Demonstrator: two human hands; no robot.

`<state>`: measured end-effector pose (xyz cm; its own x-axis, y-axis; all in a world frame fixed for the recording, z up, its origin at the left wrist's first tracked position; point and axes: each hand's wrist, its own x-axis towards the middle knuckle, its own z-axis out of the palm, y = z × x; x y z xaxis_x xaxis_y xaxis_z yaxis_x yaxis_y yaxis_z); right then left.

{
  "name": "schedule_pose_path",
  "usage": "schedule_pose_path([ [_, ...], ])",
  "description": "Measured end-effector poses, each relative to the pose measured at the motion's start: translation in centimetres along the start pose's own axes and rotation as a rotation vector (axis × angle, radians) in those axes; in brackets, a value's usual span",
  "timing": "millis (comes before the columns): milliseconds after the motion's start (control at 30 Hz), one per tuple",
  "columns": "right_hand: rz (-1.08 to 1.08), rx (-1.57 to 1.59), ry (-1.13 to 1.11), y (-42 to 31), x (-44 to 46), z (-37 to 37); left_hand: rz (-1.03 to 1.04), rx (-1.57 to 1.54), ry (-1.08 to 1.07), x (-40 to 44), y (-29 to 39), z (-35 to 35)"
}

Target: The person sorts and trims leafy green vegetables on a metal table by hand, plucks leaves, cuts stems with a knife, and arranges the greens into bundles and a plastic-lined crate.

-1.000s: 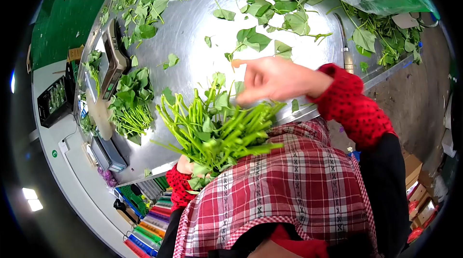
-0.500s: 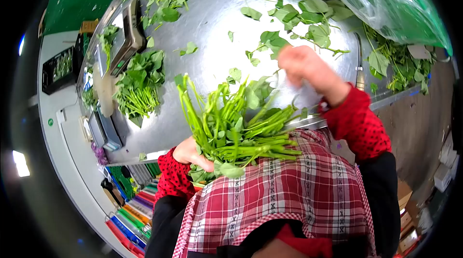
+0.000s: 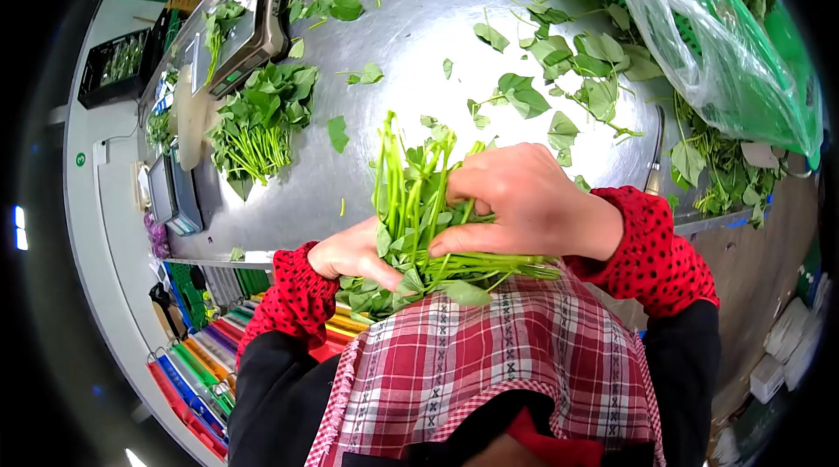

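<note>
A thick bunch of leafy green stems [image 3: 411, 205] is held against the checked apron, cut ends pointing up and to the right. My left hand [image 3: 357, 255] is wrapped round its lower left side, near the leaves. From the right, my right hand [image 3: 520, 205] reaches into the bunch with bent fingers closed on some stems; the fingertips are partly hidden among them. On the metal table beyond lie loose leaves [image 3: 524, 96], and another bundle of greens [image 3: 262, 122] rests to the left.
A scale [image 3: 249, 30] with a sprig on it stands at the upper left. A green basket with clear plastic [image 3: 690, 39] is at the upper right, near a knife [image 3: 655, 152] and more greens [image 3: 730, 170]. Coloured rolls [image 3: 192, 380] sit below the table's left edge.
My right hand has come down from above the table to the stems and closed on some. My left hand still holds the bunch. The view has shifted.
</note>
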<state>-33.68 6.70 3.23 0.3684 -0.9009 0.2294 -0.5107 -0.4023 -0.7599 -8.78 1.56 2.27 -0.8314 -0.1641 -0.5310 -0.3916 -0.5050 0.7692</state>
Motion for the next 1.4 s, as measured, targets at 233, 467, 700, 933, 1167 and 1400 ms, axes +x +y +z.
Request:
schedule_pose_path([
  [233, 0.208, 0.146, 0.000, -0.9, 1.1, 1.5, -0.081, 0.174, -0.090, 0.2, 1.9, 0.3],
  [467, 0.325, 0.572, 0.475, 1.1, -1.3, -0.2, 0.097, 0.137, -0.030, -0.4, -0.3, -0.1],
  [700, 0.510, 0.051, 0.354, 6.7, -1.4, -6.0, 0.041, 0.139, -0.061, -0.1, 0.0, 0.0],
  [933, 0.056, 0.266, -0.241, 1.7, -0.3, -0.3, 0.024, 0.211, -0.087, 0.2, 0.3, 0.2],
  [1167, 0.480, -0.092, 0.093, 5.3, -0.9, -5.2, 0.013, 0.143, -0.094, -0.1, 0.1, -0.1],
  [1400, 0.248, 0.514, -0.053, 5.0, -0.8, -1.1, -0.066, 0.077, -0.073, -0.3, 0.5, 0.3],
])
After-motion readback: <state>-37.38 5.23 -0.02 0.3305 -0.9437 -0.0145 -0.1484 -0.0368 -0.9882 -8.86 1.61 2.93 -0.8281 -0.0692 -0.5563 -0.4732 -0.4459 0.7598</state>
